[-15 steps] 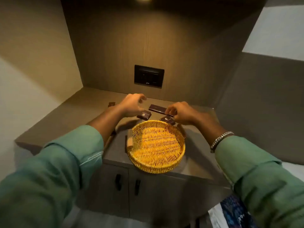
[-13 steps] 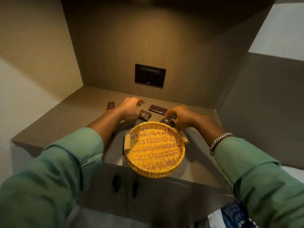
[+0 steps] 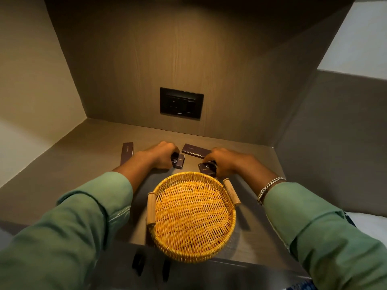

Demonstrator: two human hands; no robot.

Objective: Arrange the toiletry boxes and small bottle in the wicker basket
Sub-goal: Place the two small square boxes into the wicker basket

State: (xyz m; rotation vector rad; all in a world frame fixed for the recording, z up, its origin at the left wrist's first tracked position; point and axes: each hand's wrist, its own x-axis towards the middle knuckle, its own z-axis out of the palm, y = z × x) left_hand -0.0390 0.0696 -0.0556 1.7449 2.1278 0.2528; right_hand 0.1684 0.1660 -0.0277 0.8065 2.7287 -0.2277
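It looks like a hotel room: small toiletry boxes [image 3: 196,151] lie below a wall socket [image 3: 181,102], on a cabinet [image 3: 83,155].

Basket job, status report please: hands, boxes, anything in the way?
Left hand shut on small box. Right hand shut on second small box. Basket empty; two long boxes on counter. Nothing blocking.

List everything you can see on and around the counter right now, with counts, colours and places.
basket: 1, yellow wicker with two wooden handles, front of the counter, nothing in it
small boxes: 2, dark brown, behind the basket, one in each hand
long boxes: 2, dark brown, flat on the counter; one between the hands, one far left
socket panel: 1, black, back wall
cabinet handles: 2, black, below the counter
bracelet: 1, silver, right wrist
left hand: grip on a small box
right hand: grip on a small box
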